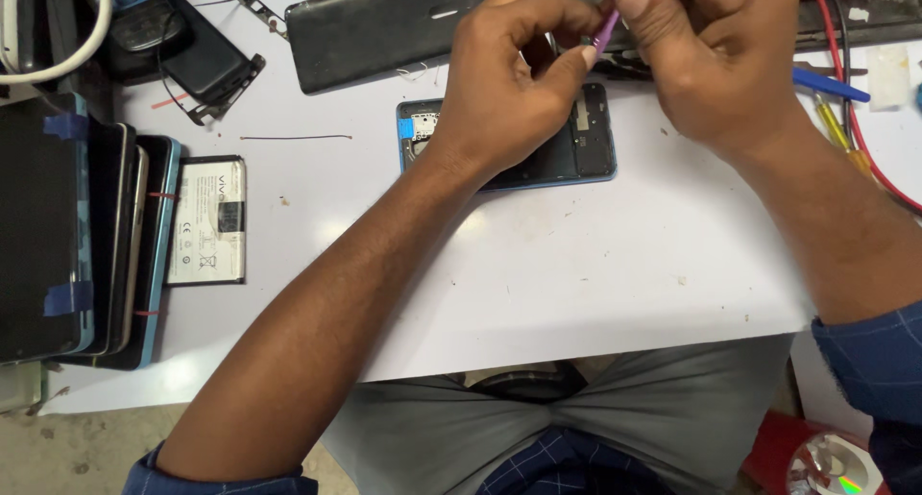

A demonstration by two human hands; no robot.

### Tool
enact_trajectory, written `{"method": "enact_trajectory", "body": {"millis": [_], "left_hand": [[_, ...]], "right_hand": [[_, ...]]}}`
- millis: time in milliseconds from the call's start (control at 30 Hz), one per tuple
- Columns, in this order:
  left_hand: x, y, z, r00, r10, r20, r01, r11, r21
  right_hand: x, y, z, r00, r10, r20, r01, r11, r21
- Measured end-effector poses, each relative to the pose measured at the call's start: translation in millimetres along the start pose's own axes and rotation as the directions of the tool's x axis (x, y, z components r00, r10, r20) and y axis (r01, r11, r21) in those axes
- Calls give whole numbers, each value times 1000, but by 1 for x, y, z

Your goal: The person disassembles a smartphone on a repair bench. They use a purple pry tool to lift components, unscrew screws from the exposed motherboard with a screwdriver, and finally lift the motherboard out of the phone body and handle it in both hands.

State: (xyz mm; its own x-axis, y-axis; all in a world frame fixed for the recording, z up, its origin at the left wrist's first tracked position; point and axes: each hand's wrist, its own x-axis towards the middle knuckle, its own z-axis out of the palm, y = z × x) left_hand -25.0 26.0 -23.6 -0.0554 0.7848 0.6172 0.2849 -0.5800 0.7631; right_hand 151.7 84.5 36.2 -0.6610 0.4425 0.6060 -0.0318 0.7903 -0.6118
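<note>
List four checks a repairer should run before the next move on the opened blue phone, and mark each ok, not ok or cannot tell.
1. Opened phone lies flat on the white table: ok.
2. Left hand steadies the phone: ok.
3. Right hand has a firm grip on the purple tool: ok.
4. Tool tip is seated at the right spot: cannot tell, fingers hide it.
5. Loose battery lies away from the hands: ok.

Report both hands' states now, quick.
Left hand: fingers curled, resting on the opened blue phone; grip cannot be told.
Right hand: closed, pinching a thin purple tool.
</note>
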Motion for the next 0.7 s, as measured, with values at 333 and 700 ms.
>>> {"method": "enact_trajectory", "body": {"millis": [333, 700], "left_hand": [[1, -1, 1, 997, -46, 58, 46, 999, -9], [11, 2, -6, 998, -18, 59, 16, 999, 43]], "right_hand": [[-11, 4, -1, 999, -20, 38, 21, 1000, -5], [-11, 13, 2, 997, -65, -51, 61, 995, -76]]}}
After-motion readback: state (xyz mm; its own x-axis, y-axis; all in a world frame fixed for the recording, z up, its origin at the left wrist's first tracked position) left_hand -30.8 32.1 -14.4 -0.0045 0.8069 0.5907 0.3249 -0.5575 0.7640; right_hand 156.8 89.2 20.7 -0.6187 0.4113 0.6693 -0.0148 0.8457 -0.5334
